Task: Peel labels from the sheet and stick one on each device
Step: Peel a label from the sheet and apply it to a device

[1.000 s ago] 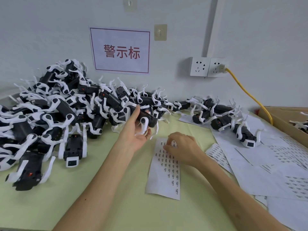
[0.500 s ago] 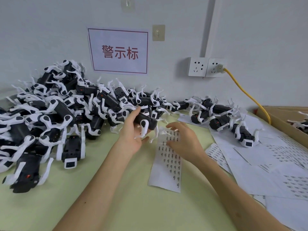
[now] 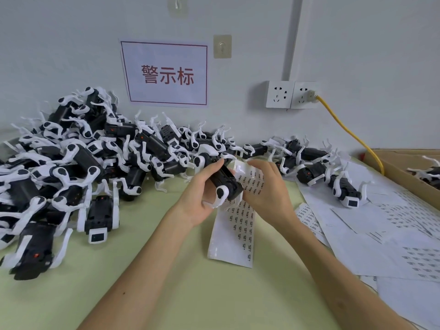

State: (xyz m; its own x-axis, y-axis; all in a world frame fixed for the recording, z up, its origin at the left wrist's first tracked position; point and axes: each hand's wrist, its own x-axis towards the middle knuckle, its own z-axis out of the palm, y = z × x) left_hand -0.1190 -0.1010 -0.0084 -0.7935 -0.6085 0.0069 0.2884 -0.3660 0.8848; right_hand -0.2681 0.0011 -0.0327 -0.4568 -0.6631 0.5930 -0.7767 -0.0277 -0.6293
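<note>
While in L hand (image 3: 199,195), 1 device (image 3: 225,181); under R hand (image 3: 266,186), 1 sheet (image 3: 235,239).

**Pale wall, green worktop**

Plain pale-grey wall (image 3: 357,44) behind, evenly lit. A paper sign (image 3: 166,72) with a red border and red characters is stuck on it. Right of the sign is a small beige hook plate (image 3: 222,46), then a grey vertical conduit (image 3: 291,36) dropping to a white double socket (image 3: 292,94). A yellow cable (image 3: 345,129) is plugged in there and runs down, further right. Second hook plate (image 3: 177,4) above the sign. Pale green tabletop (image 3: 214,294) below the sign.
</note>
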